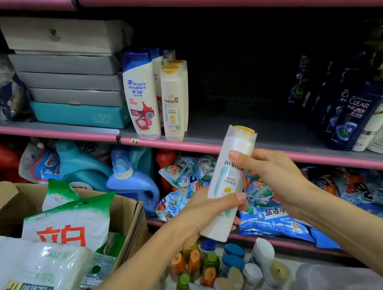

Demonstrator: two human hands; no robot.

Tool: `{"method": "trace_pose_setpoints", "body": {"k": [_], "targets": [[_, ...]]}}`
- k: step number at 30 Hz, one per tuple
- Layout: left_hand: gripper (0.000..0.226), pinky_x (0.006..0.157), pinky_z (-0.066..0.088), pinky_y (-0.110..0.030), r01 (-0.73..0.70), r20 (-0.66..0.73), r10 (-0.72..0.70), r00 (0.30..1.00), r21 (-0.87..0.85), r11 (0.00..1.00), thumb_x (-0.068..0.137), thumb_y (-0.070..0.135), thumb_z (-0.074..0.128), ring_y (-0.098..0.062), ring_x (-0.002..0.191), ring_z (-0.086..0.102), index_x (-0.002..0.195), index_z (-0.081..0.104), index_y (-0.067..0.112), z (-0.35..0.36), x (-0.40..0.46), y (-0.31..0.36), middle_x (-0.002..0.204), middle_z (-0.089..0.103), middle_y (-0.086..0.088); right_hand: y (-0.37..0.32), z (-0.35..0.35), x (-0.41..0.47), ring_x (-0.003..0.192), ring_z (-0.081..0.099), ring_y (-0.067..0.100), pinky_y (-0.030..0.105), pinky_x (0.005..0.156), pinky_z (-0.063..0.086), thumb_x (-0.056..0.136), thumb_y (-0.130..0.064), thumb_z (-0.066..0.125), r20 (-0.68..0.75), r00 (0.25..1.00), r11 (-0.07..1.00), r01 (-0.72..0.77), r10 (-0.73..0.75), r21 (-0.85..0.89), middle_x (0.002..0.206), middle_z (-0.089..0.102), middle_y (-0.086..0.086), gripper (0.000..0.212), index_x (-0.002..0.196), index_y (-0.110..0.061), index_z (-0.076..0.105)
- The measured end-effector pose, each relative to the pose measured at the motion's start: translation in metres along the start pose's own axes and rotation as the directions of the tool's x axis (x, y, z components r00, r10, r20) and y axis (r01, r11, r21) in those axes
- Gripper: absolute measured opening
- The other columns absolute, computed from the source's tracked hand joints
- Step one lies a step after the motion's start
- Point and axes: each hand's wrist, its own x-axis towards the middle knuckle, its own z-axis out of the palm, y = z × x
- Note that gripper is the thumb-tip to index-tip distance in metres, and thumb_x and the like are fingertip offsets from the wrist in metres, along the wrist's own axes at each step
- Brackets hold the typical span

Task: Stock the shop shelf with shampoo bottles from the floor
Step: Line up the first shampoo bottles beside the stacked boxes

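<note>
A white Pantene shampoo bottle (pixel 229 181) with a yellow cap is held tilted in front of a pink-edged shop shelf (pixel 232 129), cap end pointing up and to the right; its lower half is grasped by the left hand (pixel 204 213), thumb laid across the front label, and its upper part is pinched by the right hand (pixel 269 171), fingers curled round the neck below the cap; both forearms are seen reaching in from the bottom edge. On the shelf behind, a Head & Shoulders bottle (pixel 141 95) is stood upright just beside two more Pantene bottles (pixel 174 98), with a stack of grey and teal boxes (pixel 68 71) to their left and dark Clear bottles (pixel 354 111) well apart on the right (the stretch of shelf between is in shadow). Below, blue detergent jugs (pixel 129 179) and bright sachet packs (pixel 183 182) are crowded on a lower shelf; on the floor, a cluster of small capped bottles (pixel 216 270) is stood near a cardboard carton (pixel 131 216) filled with green-and-white bags.
</note>
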Motion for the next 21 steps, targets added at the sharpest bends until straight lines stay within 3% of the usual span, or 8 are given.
{"method": "trace_pose_setpoints", "body": {"k": [5, 9, 13, 16, 18, 21], "targets": [[0.049, 0.055, 0.053, -0.025, -0.057, -0.059, 0.058, 0.997, 0.019, 0.998, 0.056, 0.039, 0.081, -0.016, 0.06, 0.068, 0.099, 0.064, 0.021, -0.001, 0.005, -0.003, 0.078, 0.074, -0.006, 0.015, 0.002, -0.002, 0.083, 0.071, 0.004, 0.009, 0.061, 0.05, 0.068, -0.039, 0.075, 0.196, 0.977, 0.993, -0.059, 0.079, -0.105, 0.094, 0.076, -0.007, 0.041, 0.105, -0.019, 0.07], [0.046, 0.057, 0.053, -0.023, -0.082, -0.092, 0.084, 0.992, 0.027, 0.996, 0.052, 0.037, 0.08, -0.015, 0.062, 0.069, 0.094, 0.067, 0.022, 0.0, 0.016, -0.001, 0.074, 0.073, -0.004, 0.018, 0.0, 0.007, 0.085, 0.072, 0.008, 0.013, 0.062, 0.053, 0.065, -0.029, 0.077, 0.204, 0.978, 0.999, -0.031, 0.038, -0.033, 0.094, 0.076, -0.004, 0.04, 0.102, -0.016, 0.07], [0.039, 0.051, 0.049, -0.019, -0.097, -0.134, 0.103, 0.986, 0.053, 0.994, 0.054, 0.036, 0.082, -0.01, 0.055, 0.065, 0.086, 0.069, 0.018, -0.005, 0.031, 0.003, 0.07, 0.072, 0.001, 0.004, -0.001, 0.033, 0.082, 0.072, 0.01, 0.013, 0.06, 0.053, 0.073, -0.017, 0.076, 0.11, 0.99, 0.996, 0.093, -0.093, 0.006, 0.09, 0.076, -0.004, 0.026, 0.099, -0.016, 0.07], [0.025, 0.049, 0.046, -0.02, -0.092, -0.237, 0.117, 0.964, 0.116, 0.989, 0.069, 0.019, 0.081, -0.008, 0.047, 0.057, 0.086, 0.063, 0.014, -0.015, 0.045, 0.005, 0.058, 0.061, 0.005, -0.012, -0.003, 0.066, 0.083, 0.07, 0.005, 0.015, 0.062, 0.053, 0.078, -0.021, 0.075, -0.036, 0.975, 0.976, 0.216, -0.217, -0.038, 0.092, 0.075, -0.009, 0.025, 0.102, -0.022, 0.068], [0.019, 0.054, 0.043, -0.018, -0.097, -0.411, 0.189, 0.892, 0.235, 0.967, 0.077, 0.016, 0.076, -0.007, 0.055, 0.056, 0.087, 0.06, 0.017, -0.024, 0.055, 0.011, 0.061, 0.058, 0.007, -0.022, -0.007, 0.093, 0.082, 0.067, -0.005, 0.011, 0.06, 0.051, 0.08, -0.024, 0.074, -0.134, 0.942, 0.95, 0.299, -0.309, -0.095, 0.093, 0.073, -0.013, 0.026, 0.104, -0.024, 0.063], [0.031, 0.067, 0.044, -0.01, -0.172, -0.647, 0.383, 0.66, 0.367, 0.914, 0.079, 0.017, 0.073, -0.005, 0.081, 0.057, 0.101, 0.051, 0.022, -0.04, 0.069, 0.033, 0.096, 0.059, 0.003, -0.028, -0.005, 0.136, 0.077, 0.064, -0.012, 0.003, 0.056, 0.046, 0.083, -0.021, 0.072, -0.17, 0.903, 0.913, 0.364, -0.394, -0.184, 0.096, 0.066, -0.019, 0.027, 0.107, -0.025, 0.059]]}}
